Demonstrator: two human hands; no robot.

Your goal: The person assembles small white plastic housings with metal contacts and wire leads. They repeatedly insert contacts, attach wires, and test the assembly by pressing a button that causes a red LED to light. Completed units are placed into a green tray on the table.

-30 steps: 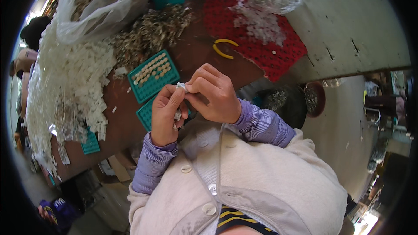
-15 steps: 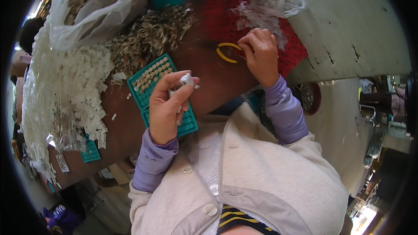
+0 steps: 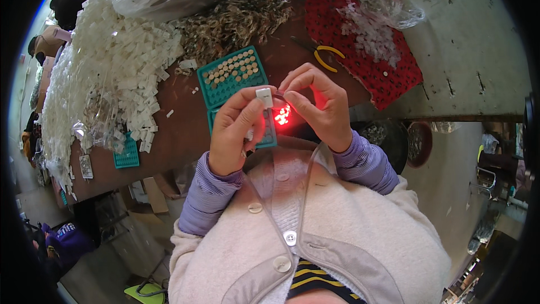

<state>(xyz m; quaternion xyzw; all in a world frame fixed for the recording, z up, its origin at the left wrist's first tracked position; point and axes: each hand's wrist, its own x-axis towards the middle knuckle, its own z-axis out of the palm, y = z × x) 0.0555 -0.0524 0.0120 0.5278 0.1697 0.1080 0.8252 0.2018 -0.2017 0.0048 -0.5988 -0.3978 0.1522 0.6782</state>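
My left hand (image 3: 236, 129) pinches a small white plastic square piece (image 3: 264, 97) between thumb and fingers, in front of my chest. My right hand (image 3: 318, 104) meets it from the right, its fingertips touching a thin wire part at the piece's side. A small red light (image 3: 282, 115) glows just under where both hands join. Behind the hands lies a teal tray (image 3: 232, 74) with rows of round button cells, and a second teal tray (image 3: 267, 135) sits partly hidden under my left hand.
A big heap of white plastic pieces (image 3: 107, 79) covers the left of the brown table (image 3: 185, 135). A pile of wire parts (image 3: 233, 19), yellow-handled pliers (image 3: 323, 56), a red mesh mat (image 3: 360, 45) and clear bags lie further back. Other people sit at far left.
My right hand came back from the pliers on the red mat to my left hand. Both hands now join on the white piece, and a red light has lit up.
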